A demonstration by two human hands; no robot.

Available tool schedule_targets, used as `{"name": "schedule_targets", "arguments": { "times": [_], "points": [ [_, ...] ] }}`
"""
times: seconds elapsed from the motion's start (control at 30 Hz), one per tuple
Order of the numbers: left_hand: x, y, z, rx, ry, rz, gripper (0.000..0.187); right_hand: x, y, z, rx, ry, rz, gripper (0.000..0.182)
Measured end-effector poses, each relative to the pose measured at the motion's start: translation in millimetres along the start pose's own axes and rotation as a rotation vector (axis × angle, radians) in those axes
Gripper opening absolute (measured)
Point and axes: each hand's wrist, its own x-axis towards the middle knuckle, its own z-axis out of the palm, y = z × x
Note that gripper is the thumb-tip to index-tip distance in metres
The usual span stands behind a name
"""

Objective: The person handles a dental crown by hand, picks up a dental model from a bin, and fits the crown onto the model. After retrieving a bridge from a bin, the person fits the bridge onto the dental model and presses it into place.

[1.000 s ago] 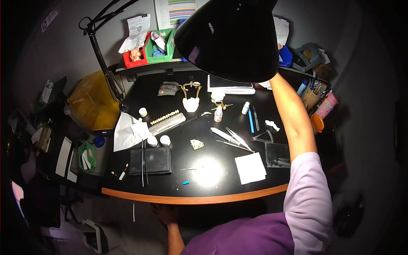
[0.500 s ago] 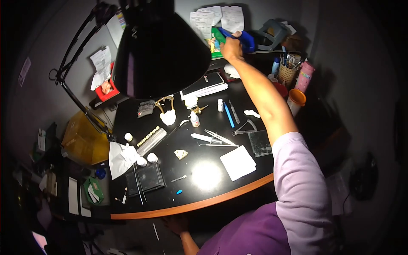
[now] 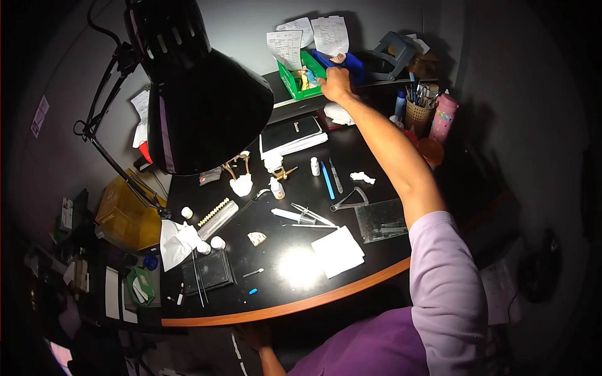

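Note:
My right arm reaches across the desk. My right hand (image 3: 337,86) is closed at the right wall of a green bin (image 3: 301,94) on the back shelf. Inside that bin lie coloured pieces and a printed paper slip (image 3: 286,50). Just behind the hand stands a blue bin (image 3: 352,70), partly covered by it. Low in the view, my left hand (image 3: 254,335) hangs below the desk's front edge in shadow; its fingers are too dark to make out.
A black lamp (image 3: 207,113) blocks the upper left. On the desk are a teeth model (image 3: 256,238), a shade guide (image 3: 217,216), a syringe (image 3: 291,215), a caliper (image 3: 352,199), a glass slab (image 3: 381,220) and a paper pad (image 3: 338,252). A pink bottle (image 3: 443,117) stands right.
The view has shifted, and the lamp covers less of the green bin. That bin has come slightly forward on the shelf with my right hand at its side. The left hand stays low.

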Motion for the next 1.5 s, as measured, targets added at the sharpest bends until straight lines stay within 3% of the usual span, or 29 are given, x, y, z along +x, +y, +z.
{"name": "schedule_targets", "arguments": {
  "times": [0.13, 0.23, 0.27, 0.3, 0.43, 0.5, 0.57, 0.63, 0.67, 0.73, 0.83, 1.0, 1.1, 1.13, 1.17, 1.33, 1.43, 1.5],
  "points": [
    [4, -11, 14, 0.093, 0.036, 0.084, 0.074, -4, -7, -16, 0.012, 0.022, 0.088, 0.023],
    [3, -14, 17, 0.13, 0.022, 0.056, 0.075, -6, -13, -25, 0.062, 0.19, -0.039, 0.014],
    [3, -25, 33, 0.146, 0.144, 0.119, 0.078, -9, -16, -27, 0.161, 0.24, -0.134, 0.006],
    [2, -27, 33, 0.138, 0.124, 0.095, 0.08, -12, -21, -31, 0.226, 0.212, -0.184, 0.003],
    [1, -3, 13, 0.104, 0.052, -0.028, 0.08, -50, -61, -49, 0.429, -0.064, -0.452, 0.002],
    [-1, 11, -8, 0.119, 0.061, -0.034, 0.073, -72, -78, -40, 0.529, -0.363, -0.472, 0.003],
    [-1, 7, 0, 0.091, 0.064, -0.042, 0.076, -89, -94, -32, 0.328, -0.661, -0.501, 0.006],
    [1, 2, 2, 0.037, -0.003, -0.053, 0.084, -104, -101, -14, 0.251, -0.807, -0.501, 0.014],
    [-1, 0, 1, 0.022, -0.006, -0.056, 0.083, -110, -106, -1, 0.178, -0.849, -0.387, 0.023],
    [-2, 3, -8, -0.009, -0.007, -0.05, 0.081, -118, -104, 49, 0.006, -0.799, -0.366, 0.05],
    [5, -26, 32, 0.074, 0.037, 0.017, 0.078, -128, -136, 53, -0.063, -0.942, -0.001, 0.083],
    [-5, -6, -6, -0.036, -0.032, -0.092, 0.075, -139, -161, 51, -0.056, -0.965, 0.146, 0.078],
    [-4, -9, -1, -0.085, 0.005, -0.072, 0.074, -141, -166, 60, -0.065, -0.879, 0.218, 0.079],
    [-4, -10, 6, 0.02, 0.166, 0.032, 0.062, -143, -166, 59, -0.042, -0.832, 0.236, 0.08],
    [-3, -12, 11, 0.028, 0.139, 0.037, 0.062, -142, -165, 59, -0.027, -0.832, 0.25, 0.077],
    [-1, -15, 17, 0.082, 0.096, 0.045, 0.062, -126, -157, 51, 0.063, -0.865, 0.208, 0.071],
    [-1, -13, 17, 0.086, 0.112, 0.041, 0.064, -119, -155, 39, 0.171, -0.729, 0.174, 0.063],
    [-2, -10, 5, 0.017, 0.001, -0.018, 0.071, -110, -145, 46, 0.241, -0.642, 0.05, 0.061]
  ]
}}
